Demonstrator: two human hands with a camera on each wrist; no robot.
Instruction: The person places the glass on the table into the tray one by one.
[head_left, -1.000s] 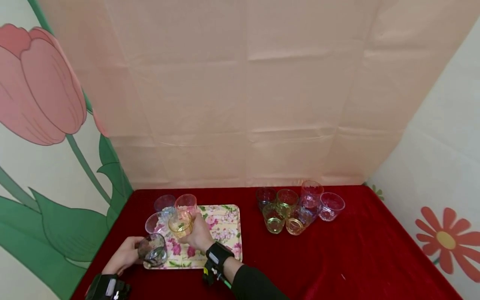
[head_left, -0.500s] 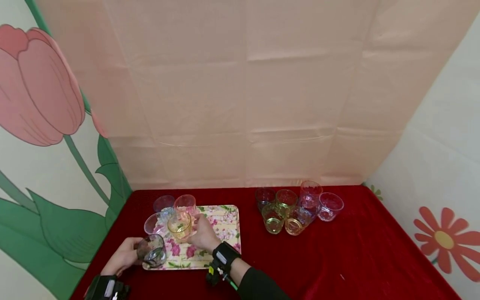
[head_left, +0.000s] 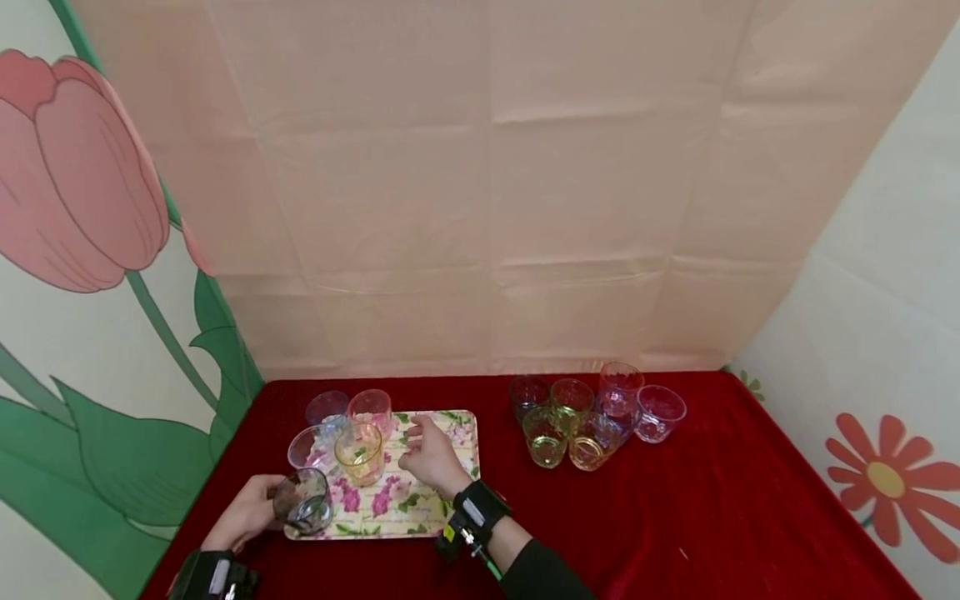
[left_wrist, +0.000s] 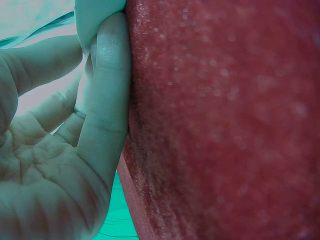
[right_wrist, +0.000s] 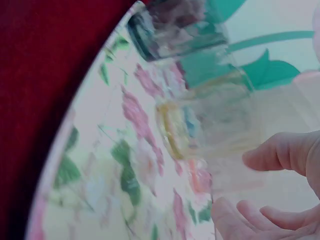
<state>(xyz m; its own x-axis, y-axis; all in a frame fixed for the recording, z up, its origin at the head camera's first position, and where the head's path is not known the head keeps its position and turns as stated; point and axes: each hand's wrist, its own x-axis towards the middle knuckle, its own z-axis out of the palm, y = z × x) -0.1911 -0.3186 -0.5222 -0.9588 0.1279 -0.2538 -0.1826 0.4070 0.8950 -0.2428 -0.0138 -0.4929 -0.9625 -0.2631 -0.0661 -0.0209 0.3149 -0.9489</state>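
Note:
My left hand (head_left: pixel 251 510) is at the near left corner of a flowered tray (head_left: pixel 420 523), its fingertips pinching the tray edge (left_wrist: pixel 97 17) in the left wrist view. Beside those fingers a dark grey glass (head_left: pixel 303 502) stands on the tray. A yellow glass (head_left: pixel 360 454) stands upright behind it, with a pink glass (head_left: pixel 371 410), a purple-blue glass (head_left: pixel 326 407) and a clear glass (head_left: pixel 306 447) close around. My right hand (head_left: pixel 435 458) hovers over the tray, apart from the yellow glass, fingers loosely spread with nothing in them.
On the red cloth (head_left: pixel 712 500) at the right, several coloured glasses stand bunched, among them a green glass (head_left: pixel 546 440), an amber glass (head_left: pixel 588 452) and a purple glass (head_left: pixel 658 417). A beige wall covering (head_left: pixel 480 208) rises behind the table.
My right hand has let go of the yellow glass, which now stands on the tray, and has drawn away to the right. The left hand stays in place.

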